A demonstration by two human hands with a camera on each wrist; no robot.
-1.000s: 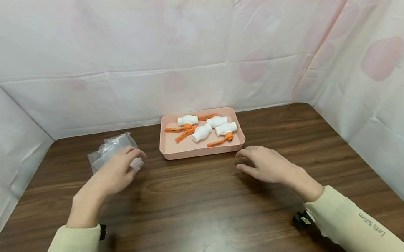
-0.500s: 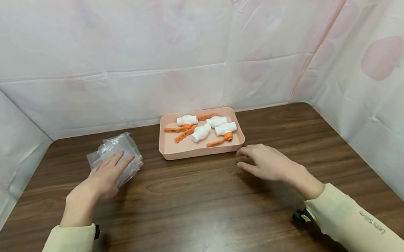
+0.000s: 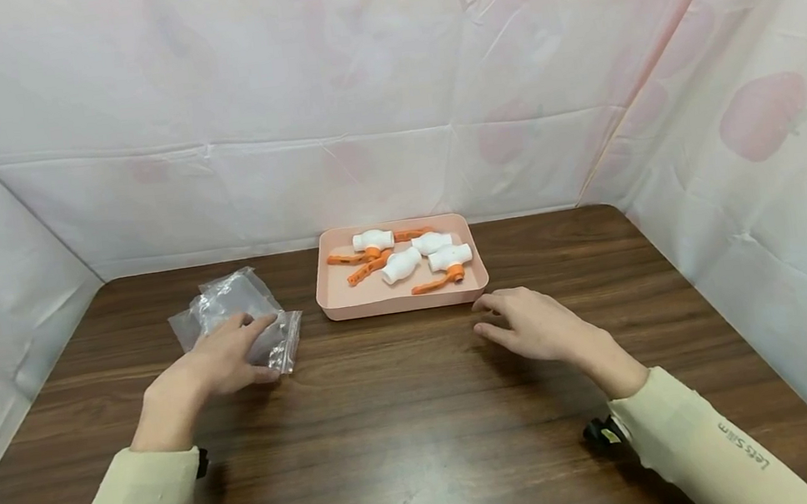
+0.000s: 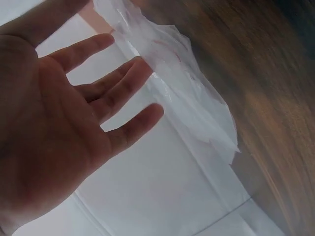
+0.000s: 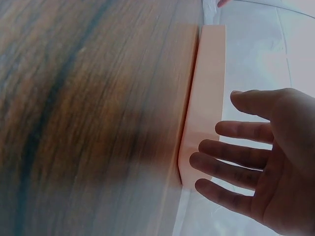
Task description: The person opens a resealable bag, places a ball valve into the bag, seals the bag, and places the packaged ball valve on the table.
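My left hand (image 3: 224, 362) is over a loose pile of clear plastic bags (image 3: 238, 293) on the left of the table. In the left wrist view its fingers are spread and loosely straight near the crumpled bags (image 4: 182, 78); contact is hard to tell. My right hand (image 3: 533, 324) hovers by the front right corner of a pink tray (image 3: 402, 305), with relaxed fingers and nothing in them. Several white ball valves (image 3: 402, 265) with orange handles lie in the tray. The right wrist view shows that hand (image 5: 256, 157) beside the tray's wall (image 5: 209, 83).
A dark wood-grain table (image 3: 396, 438) carries everything. Pale fabric curtains (image 3: 275, 192) with faint pink prints stand behind it and along both sides. The tray sits near the back edge, against the curtain.
The left hand first drew back from the bags, then moved forward and right over them. The pile has spread, with one bag now reaching farther right. The right hand stays nearly still.
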